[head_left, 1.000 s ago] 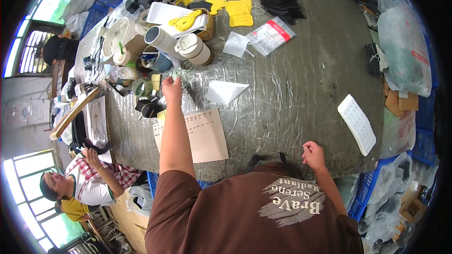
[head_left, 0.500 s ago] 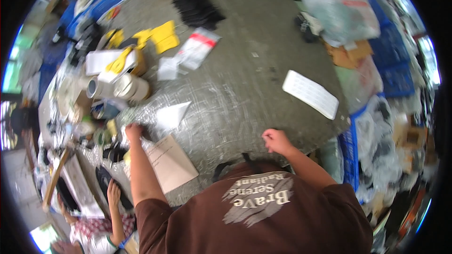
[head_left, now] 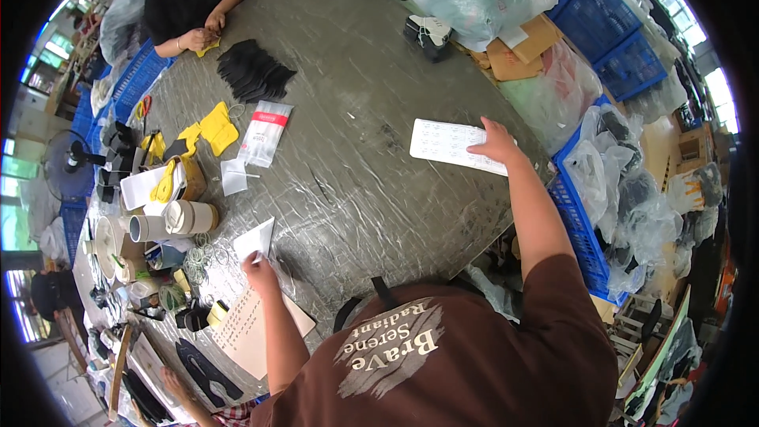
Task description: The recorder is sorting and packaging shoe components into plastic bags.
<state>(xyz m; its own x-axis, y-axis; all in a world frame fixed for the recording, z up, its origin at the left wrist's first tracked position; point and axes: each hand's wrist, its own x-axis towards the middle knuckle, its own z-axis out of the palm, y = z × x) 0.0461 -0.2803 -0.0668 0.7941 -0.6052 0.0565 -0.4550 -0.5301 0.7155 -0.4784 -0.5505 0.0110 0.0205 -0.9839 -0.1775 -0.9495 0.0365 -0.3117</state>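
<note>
My left hand (head_left: 261,275) is closed at the lower edge of a small white piece of paper (head_left: 256,239), its fingers pinched there. Below that hand, a beige card with handwriting (head_left: 251,338) lies on the table, partly covered by my forearm. Over to the right, my right hand (head_left: 498,144) rests on the right end of a white sheet of printed labels (head_left: 443,142). Thumb and fingers are apart on the sheet, and the palm covers part of it.
Across the grey covered table (head_left: 348,111) sits a person in black (head_left: 198,0) handling a yellow piece. Black pieces (head_left: 253,71), yellow pieces (head_left: 219,128) and a plastic packet (head_left: 266,134) lie leftward. Tape rolls (head_left: 190,217) stand nearer. Blue crates (head_left: 589,221) line the right.
The view has turned. My right hand has moved forward from near my body onto the label sheet. My left hand has come to the white paper's edge.
</note>
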